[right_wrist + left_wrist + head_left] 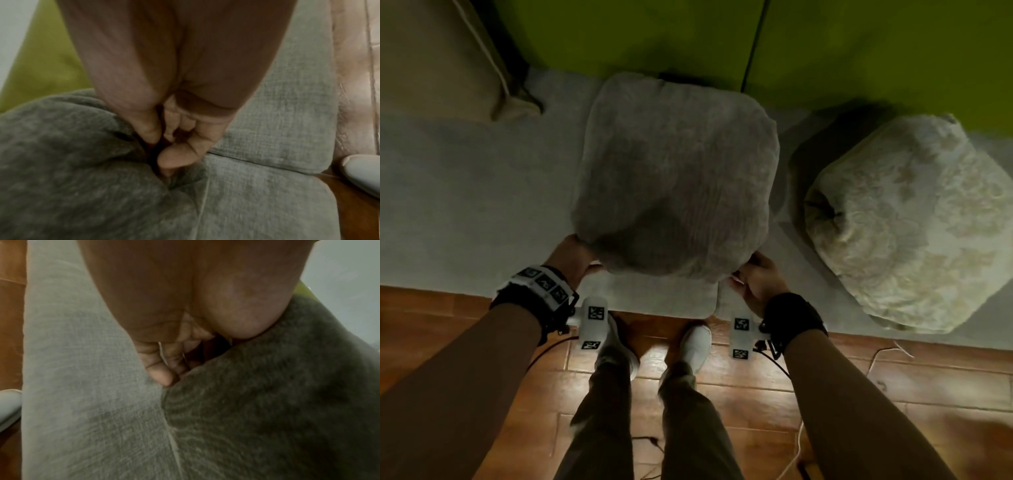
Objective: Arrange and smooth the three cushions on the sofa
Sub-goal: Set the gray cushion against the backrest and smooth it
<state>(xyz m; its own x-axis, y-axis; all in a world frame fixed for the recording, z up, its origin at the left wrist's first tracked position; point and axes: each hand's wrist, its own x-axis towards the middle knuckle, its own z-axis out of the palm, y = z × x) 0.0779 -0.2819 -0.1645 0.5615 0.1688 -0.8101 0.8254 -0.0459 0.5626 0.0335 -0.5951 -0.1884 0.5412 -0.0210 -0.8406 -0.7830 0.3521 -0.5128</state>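
Note:
A fuzzy grey cushion lies on the grey sofa seat, its far edge near the green backrest. My left hand grips its near left corner; in the left wrist view the fingers curl under the grey cushion. My right hand pinches the near right corner, thumb and fingers closed on the plush fabric. A cream patterned cushion sits to the right on the seat. A beige cushion lies at the far left.
The green backrest runs along the back. Below the seat's front edge is a wooden floor with thin cables. My legs and white shoes stand close to the sofa front.

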